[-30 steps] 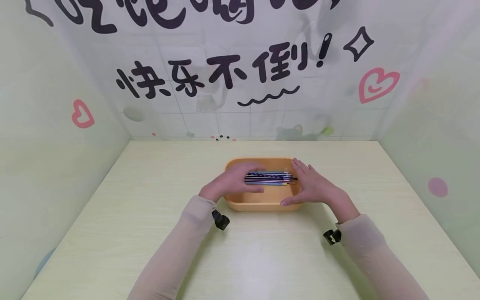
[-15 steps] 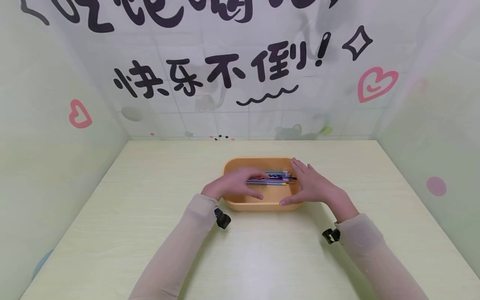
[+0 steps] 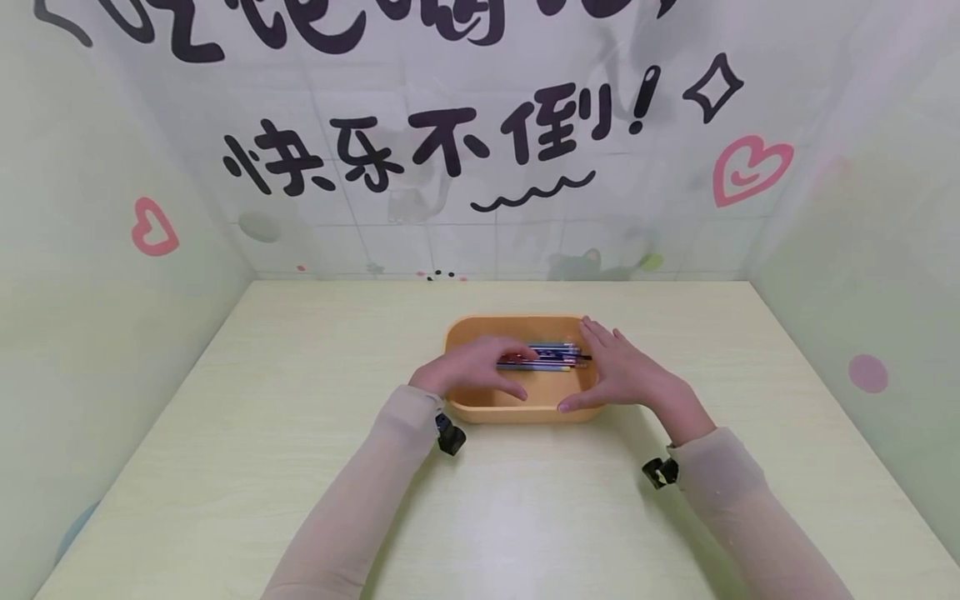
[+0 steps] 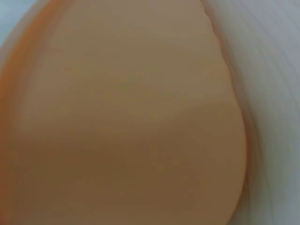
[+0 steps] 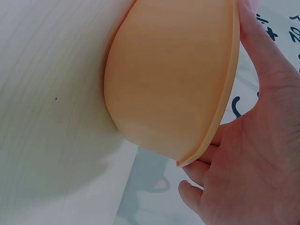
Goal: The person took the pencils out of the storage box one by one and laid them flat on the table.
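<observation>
An orange plastic basin [image 3: 547, 387] with rounded corners sits on the table, and several pencils [image 3: 551, 357] lie side by side in it, mostly blue and dark. Over the basin's left part, my left hand [image 3: 474, 365] covers the pencils' left ends, its fingers extended above them and thumb spread apart. My right hand [image 3: 626, 371] holds the basin's right end, thumb at the front rim and fingers toward the back rim. In the right wrist view that hand's thumb and fingers [image 5: 194, 171] meet the rim. Only the basin's outer wall [image 4: 131, 93] fills the left wrist view.
The pale wooden table [image 3: 300, 400] surrounds the basin. A printed back wall [image 3: 450, 233] with black characters rises behind, with side walls left and right. Small black wrist cameras [image 3: 450, 435] are worn below both hands.
My left hand has shifted slightly right over the pencils, and its fingers now cover more of their middle. My right hand keeps its place at the basin's end.
</observation>
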